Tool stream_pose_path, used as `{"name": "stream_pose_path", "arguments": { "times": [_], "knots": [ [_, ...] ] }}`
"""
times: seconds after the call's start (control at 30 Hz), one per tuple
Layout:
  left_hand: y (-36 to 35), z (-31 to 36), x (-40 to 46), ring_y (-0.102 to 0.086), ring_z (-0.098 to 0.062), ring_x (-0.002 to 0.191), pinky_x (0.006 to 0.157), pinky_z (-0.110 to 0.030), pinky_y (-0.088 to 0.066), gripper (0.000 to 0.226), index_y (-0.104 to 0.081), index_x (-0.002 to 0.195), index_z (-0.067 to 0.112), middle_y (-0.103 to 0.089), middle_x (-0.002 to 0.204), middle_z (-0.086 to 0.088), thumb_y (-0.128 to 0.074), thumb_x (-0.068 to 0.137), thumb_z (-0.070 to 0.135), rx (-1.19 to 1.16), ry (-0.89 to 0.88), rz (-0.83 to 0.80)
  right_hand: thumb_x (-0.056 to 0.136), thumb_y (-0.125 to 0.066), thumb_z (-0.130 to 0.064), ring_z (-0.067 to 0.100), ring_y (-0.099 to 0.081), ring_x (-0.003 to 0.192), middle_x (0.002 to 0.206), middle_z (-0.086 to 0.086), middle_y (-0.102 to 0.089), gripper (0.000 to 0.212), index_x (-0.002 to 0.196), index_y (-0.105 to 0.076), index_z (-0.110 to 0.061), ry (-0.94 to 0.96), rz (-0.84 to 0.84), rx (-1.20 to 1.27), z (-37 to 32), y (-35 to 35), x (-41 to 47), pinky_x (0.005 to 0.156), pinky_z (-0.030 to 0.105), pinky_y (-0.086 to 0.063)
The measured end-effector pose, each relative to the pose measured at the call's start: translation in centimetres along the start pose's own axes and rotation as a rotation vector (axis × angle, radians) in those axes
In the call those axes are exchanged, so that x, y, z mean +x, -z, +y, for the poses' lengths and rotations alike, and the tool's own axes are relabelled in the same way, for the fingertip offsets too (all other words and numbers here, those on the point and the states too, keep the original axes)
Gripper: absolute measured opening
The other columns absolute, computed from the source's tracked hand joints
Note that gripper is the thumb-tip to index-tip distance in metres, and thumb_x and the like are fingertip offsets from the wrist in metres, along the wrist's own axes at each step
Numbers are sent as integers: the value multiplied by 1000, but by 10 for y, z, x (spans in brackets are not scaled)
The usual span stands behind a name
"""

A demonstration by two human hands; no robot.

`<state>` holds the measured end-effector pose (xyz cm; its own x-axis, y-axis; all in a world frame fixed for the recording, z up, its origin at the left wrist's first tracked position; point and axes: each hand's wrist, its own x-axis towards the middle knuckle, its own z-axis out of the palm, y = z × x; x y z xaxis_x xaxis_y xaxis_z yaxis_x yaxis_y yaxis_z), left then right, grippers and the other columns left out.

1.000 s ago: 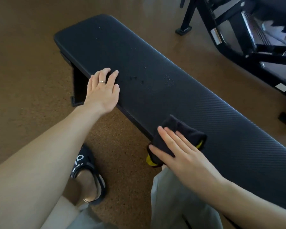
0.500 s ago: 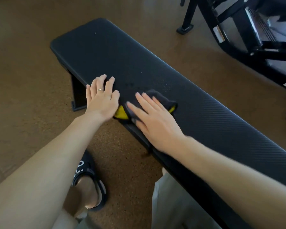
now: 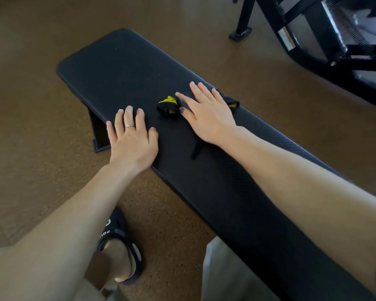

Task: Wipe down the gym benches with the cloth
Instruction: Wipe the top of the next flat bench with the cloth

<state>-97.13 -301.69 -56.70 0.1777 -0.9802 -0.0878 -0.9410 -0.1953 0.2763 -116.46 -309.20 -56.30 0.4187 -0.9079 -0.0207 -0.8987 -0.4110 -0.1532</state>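
On the bench, mid-pad toward the far edge, the cloth lies bunched under the right hand, fingers straight and pressing flat, gripping nothing. Left hand rests open and empty on the near edge, just beside it. The bench's long axis runs far-left to near-right, so I'd judge unwiped pad lies beyond the fingertips.

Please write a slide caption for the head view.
Right hand presses black-and-yellow cloth on black gym bench; left hand rests flat.
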Motion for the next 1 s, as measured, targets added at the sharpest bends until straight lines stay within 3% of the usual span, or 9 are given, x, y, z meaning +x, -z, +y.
{"name": "stream_pose_path", "arguments": {
  "times": [0.07, 0.17, 0.3, 0.47, 0.6, 0.7, 0.77, 0.87, 1.0],
  "knots": [
    [1, 0, 0, 5, -27, 157, 126, -52, 5, 59, -20, 160, 16, -5, 171, -7, -26, 106, 39, 5, 12, 3, 111, -24, -44, 27, -6, 160, 172, 11, -11, 54, 164, -20, -33, -3, 10, 16, -10, -1, -4, 128, 44, -4],
    [0, 2, 1, 6, -28, 157, 126, -53, 5, 59, -18, 161, 13, -3, 171, -9, -26, 107, 38, 32, 17, -8, 108, -38, -38, 30, -21, 157, 168, 14, -25, 53, 160, -36, -26, 114, 74, 49, -14, -6, -78, 129, 45, -13],
    [-6, 17, -1, 8, -30, 158, 126, -56, 6, 64, -13, 162, 8, 1, 172, -12, -24, 105, 36, 48, 96, 2, 107, -44, -39, 21, -12, 159, 171, 6, -18, 55, 160, -33, -31, 183, -27, 63, -11, -7, -163, 130, 43, -10],
    [-11, 29, -1, 6, -30, 158, 125, -58, 4, 64, -18, 160, 6, -4, 171, -12, -28, 103, 33, 40, 143, 59, 106, -38, -41, 27, -23, 156, 167, 9, -31, 50, 156, -41, -32, 218, 6, 71, -3, -5, -66, 127, 45, -15],
    [-14, 28, 0, 2, -28, 158, 126, -57, 3, 65, -24, 159, 8, -10, 171, -11, -27, 99, 35, 10, 151, 116, 111, -34, -41, 24, -13, 159, 170, 7, -22, 48, 159, -34, -34, 110, -7, 75, -1, 2, 26, 127, 42, -8],
    [-15, 28, -1, -1, -29, 158, 126, -58, 2, 74, -26, 158, 7, -13, 170, -12, -19, 91, 38, 8, 147, 136, 111, -32, -42, 23, -11, 159, 171, 4, -19, 49, 160, -32, -34, 88, 1, 79, 14, 8, 43, 128, 41, -9],
    [-15, 27, -1, -2, -30, 158, 126, -59, 2, 74, -27, 157, 7, -14, 170, -13, -18, 90, 38, 7, 144, 144, 111, -34, -43, 24, -18, 157, 170, 4, -23, 48, 158, -36, -35, 30, 45, 116, 32, 11, 27, 125, 44, -19],
    [-16, 28, -2, -2, -31, 158, 126, -59, 2, 74, -28, 156, 6, -14, 170, -14, -18, 90, 37, 19, 147, 153, 108, -34, -51, 26, -41, 141, 159, -5, -37, 46, 154, -35, -48, -146, 49, 222, 73, 14, -31, 109, 46, -42],
    [-18, 28, -2, -3, -32, 158, 126, -59, 1, 72, -29, 156, 5, -16, 169, -15, -19, 92, 37, 30, 143, 172, 105, -33, -52, 21, -50, 125, 150, -8, -43, 50, 156, -30, -49, -133, -13, 226, 107, 23, -120, 97, 47, -51]
  ]
}}
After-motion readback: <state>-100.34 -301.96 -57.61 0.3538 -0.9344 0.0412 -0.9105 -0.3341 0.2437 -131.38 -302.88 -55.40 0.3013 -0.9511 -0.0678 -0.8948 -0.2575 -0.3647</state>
